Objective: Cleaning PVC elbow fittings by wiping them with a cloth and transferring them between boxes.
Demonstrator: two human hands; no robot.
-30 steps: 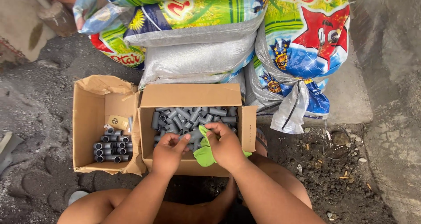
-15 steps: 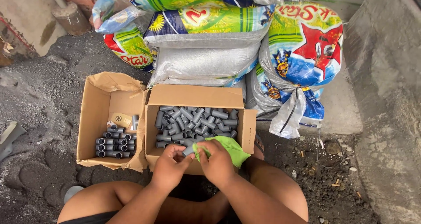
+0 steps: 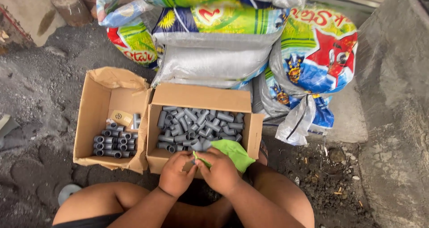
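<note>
An outdoor work yard used for sorting small plumbing parts

The place was marked as a rough storage yard by the dark, gritty ground [image 3: 40, 89], the bare concrete wall [image 3: 393, 98] and the stuffed, brightly printed sacks [image 3: 214, 45] piled behind; two cardboard boxes [image 3: 109, 116] were set straight on the dirt, one [image 3: 201, 125] heaped with loose grey pipe fittings [image 3: 196, 123], the other lined with ordered rows [image 3: 114, 145].

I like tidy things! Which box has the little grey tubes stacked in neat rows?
The left cardboard box: its grey tubes lie in tidy rows at one end. The right cardboard box, by the hands, holds a jumbled pile of tubes.
</note>
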